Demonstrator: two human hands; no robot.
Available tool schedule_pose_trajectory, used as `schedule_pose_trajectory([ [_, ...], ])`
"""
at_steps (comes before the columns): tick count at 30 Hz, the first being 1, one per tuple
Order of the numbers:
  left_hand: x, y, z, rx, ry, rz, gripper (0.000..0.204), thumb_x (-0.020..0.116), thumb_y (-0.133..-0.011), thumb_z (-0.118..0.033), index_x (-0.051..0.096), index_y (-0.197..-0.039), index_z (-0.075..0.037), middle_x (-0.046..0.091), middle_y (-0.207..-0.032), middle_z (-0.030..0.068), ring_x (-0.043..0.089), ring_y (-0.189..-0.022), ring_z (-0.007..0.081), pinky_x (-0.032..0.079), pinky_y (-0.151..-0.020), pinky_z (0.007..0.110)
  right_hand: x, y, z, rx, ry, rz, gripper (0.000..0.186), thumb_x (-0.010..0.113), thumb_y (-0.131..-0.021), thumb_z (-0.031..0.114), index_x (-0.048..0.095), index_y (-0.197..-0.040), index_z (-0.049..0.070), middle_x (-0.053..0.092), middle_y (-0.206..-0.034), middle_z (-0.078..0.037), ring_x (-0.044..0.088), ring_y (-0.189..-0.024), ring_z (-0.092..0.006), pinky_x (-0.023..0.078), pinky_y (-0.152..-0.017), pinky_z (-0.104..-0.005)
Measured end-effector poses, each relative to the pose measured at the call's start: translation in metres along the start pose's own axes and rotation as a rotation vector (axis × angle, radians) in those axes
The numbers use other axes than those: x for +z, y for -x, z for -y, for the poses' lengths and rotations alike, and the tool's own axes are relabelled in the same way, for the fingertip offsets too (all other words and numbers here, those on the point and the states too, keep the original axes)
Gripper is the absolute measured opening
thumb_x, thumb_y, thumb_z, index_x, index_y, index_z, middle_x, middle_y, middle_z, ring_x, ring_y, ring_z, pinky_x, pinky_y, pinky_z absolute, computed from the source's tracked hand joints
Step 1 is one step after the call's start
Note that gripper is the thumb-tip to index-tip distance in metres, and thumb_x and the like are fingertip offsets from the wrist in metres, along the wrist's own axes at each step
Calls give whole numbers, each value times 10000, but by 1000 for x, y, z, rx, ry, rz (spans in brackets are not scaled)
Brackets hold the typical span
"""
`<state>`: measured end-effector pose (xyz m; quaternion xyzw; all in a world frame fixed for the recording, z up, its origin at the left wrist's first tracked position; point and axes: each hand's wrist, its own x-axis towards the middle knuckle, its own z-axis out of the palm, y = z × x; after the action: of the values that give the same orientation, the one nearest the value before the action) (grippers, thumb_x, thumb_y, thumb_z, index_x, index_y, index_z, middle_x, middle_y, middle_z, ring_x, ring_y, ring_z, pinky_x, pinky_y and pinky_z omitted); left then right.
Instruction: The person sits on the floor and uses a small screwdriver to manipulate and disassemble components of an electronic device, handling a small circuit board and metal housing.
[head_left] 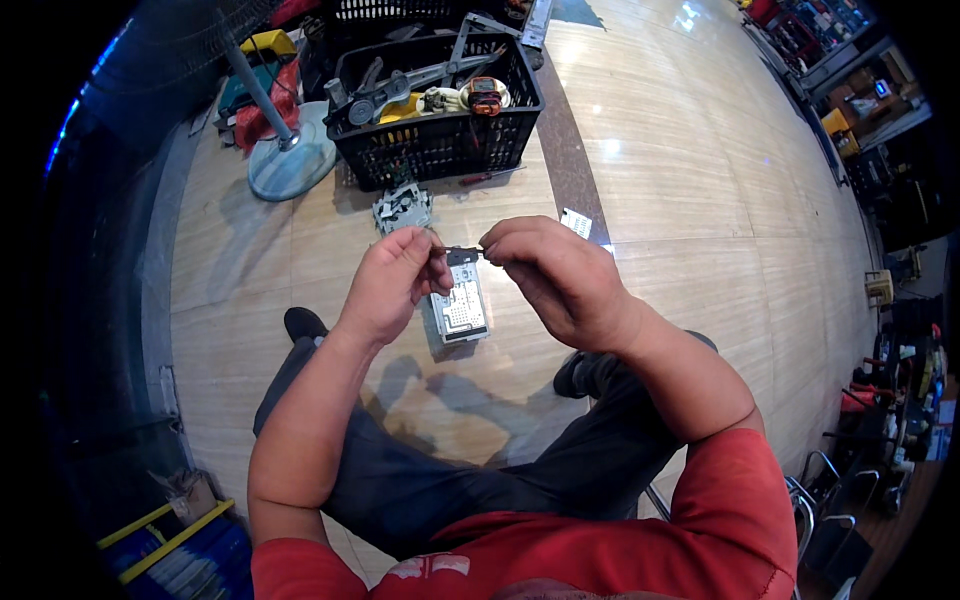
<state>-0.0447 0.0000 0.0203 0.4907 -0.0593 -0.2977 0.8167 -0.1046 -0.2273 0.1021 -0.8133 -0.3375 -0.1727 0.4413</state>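
Left hand (395, 280) and right hand (562, 278) pinch a small dark part (463, 255) (kind unclear), above far edge of metal box (461, 308). Likely step: fingertip adjustment; next move calls for steady alignment.

- The floor (700, 180) is smooth and shiny.
- The crate (430, 155) looks like hard, dull plastic.
- The flat box (462, 315) looks like pale metal.
- The shirt (600, 545) and pants (400, 495) are soft, dull cloth.
- The pole (252, 85) looks like smooth metal.
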Motion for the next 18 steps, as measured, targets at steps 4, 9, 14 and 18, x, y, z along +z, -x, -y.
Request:
schedule_pose_trajectory([
  [4,-2,0,0,-6,2,20,256,492,-1062,-281,580,-1021,-45,587,-852,51,624,-752,170,539,-709,312,0,-3,2,-21,28,-21,236,626,-872,-111,607,-1086,-12,666,-1048,-172,672,-945,-304,538,-809,-342],
  [9,-5,-1,2,-8,-67,10,251,497,-1061,-284,576,-1026,-48,585,-864,46,621,-761,166,537,-712,309,2,1,3,145,132,-46,228,651,-891,-32,610,-1111,11,664,-1011,-161,668,-880,-317,536,-758,-361],
  [14,-5,0,1,-35,-29,-22,243,499,-1060,-281,574,-1035,-51,582,-871,42,616,-758,160,532,-707,298,0,2,0,228,149,20,219,651,-916,72,584,-1120,27,635,-985,-193,640,-880,-400,521,-741,-438],
  [18,-4,-2,2,-85,-77,-58,239,482,-1065,-269,572,-1038,-49,582,-867,43,612,-753,152,522,-696,276,4,2,-3,173,173,51,200,667,-913,99,592,-1087,35,627,-921,-169,641,-825,-380,516,-694,-435],
])
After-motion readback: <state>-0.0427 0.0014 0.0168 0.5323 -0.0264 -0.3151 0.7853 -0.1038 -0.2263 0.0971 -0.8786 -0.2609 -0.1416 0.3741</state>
